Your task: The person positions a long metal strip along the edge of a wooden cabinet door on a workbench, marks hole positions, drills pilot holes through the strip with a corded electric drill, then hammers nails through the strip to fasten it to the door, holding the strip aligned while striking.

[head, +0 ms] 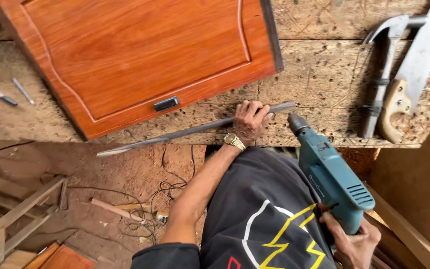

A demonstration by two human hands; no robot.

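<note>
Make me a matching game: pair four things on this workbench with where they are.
1 metal strip
2 teal drill
3 orange door panel
4 handsaw

A held in right hand
B far right of bench, beside hammer
C pressed down by left hand
D upper left of bench

Pairs: 1-C, 2-A, 3-D, 4-B

Orange cabinet door (pixel 140 55), hammer (pixel 383 65), handsaw (pixel 414 69)

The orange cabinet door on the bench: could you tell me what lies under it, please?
The orange cabinet door lies flat on the rough, pitted wooden workbench, whose top shows along the door's lower and right edges. Whatever else may sit beneath the panel is covered and cannot be seen.
</note>
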